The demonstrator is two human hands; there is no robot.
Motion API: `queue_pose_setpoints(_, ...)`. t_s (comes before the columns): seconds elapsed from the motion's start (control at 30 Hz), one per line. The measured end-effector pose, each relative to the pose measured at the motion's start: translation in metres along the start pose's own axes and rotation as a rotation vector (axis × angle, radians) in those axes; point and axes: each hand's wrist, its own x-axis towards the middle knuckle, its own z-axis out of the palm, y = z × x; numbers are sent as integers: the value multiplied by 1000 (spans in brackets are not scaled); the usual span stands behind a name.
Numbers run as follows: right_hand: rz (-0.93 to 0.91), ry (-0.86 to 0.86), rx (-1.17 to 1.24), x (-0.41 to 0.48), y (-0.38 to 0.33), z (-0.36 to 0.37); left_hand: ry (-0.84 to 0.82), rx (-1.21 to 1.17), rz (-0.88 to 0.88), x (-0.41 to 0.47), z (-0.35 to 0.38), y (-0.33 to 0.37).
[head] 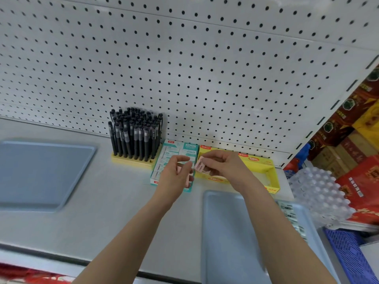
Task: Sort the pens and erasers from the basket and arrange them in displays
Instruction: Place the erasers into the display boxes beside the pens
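Nearest the lens, two bare forearms are extended over a grey-blue shallow plastic tray [225,242] lying at the front right of the white metal shelf [102,201]. The right hand [224,163] is closed in a pinch, with a pink rectangular eraser [199,166] gripped by its end between thumb and fingertips. The eraser is held over the near-left corner of the yellow cardboard display box [268,175].

The left hand [174,173] is half curled, and a second pink piece [187,174] is held between its thumb and fingers. It is judged to be another eraser, though blur prevents certainty. The hands are held close together, which is judged to serve the squaring or passing of erasers before they are set into the yellow box. That box is judged largely unfilled; part of its interior is hidden by the right hand.

Just beside it on the left, a teal-and-white cardboard display box [190,145] is seen packed with white wrapped erasers [170,158]. Further left, black capped pens [135,130] stand upright in a yellow slotted holder [131,160] against the white perforated back panel [205,58]. Pen sorting is judged complete or nearly so. A second grey-blue tray [41,173] lies well apart on the left. Red cartons [361,177] are stacked beyond the shelf's right end.
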Motion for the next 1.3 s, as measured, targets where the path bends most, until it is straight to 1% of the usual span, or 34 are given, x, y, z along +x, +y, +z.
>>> queue_pose_setpoints(0.07, 22, 68, 79, 1, 2, -9, 10, -12, -28, 0, 0, 1)
queue_pose_setpoints(0.13, 15, 165, 60, 3, 5, -21, 0, -15, -46, 2, 0, 1)
queue_pose_setpoints(0.2, 2, 304, -61, 8, 9, -32, -16, -40, -67, 2, -2, 2)
queue_pose_setpoints(0.27, 4, 388, -223, 13, 14, -39, -39, -49, -91, 1, -4, 3)
queue_pose_setpoints(0.37, -3, 376, -535, 20, 19, -39, -99, -77, -127, -2, -7, 7)
queue_pose_setpoints(0.43, -25, 370, -668, 24, 23, -36, -120, -85, -128, -3, -9, 9)
queue_pose_setpoints(0.57, -37, 328, -714, 32, 30, -29, -155, -105, -92, -4, -12, 9)
queue_pose_setpoints(0.63, -46, 296, -792, 35, 33, -28, -179, -108, -68, -4, -13, 5)
queue_pose_setpoints(0.7, -97, 286, -899, 37, 36, -26, -190, -118, -60, -4, -14, 3)
queue_pose_setpoints(0.8, -135, 296, -1006, 37, 41, -21, -177, -182, -74, -2, -12, 1)
queue_pose_setpoints(0.93, -104, 303, -1135, 33, 42, -14, -146, -209, -85, -2, -11, -1)
queue_pose_setpoints(1.07, -106, 342, -1093, 30, 45, -9, -105, -172, -67, -4, -10, -3)
queue_pose_setpoints(1.23, -141, 260, -1205, 30, 43, -10, -79, -97, -72, -4, -10, -2)
queue_pose_setpoints(1.3, -147, 263, -1210, 28, 43, -12, -79, -83, -68, -5, -10, -1)
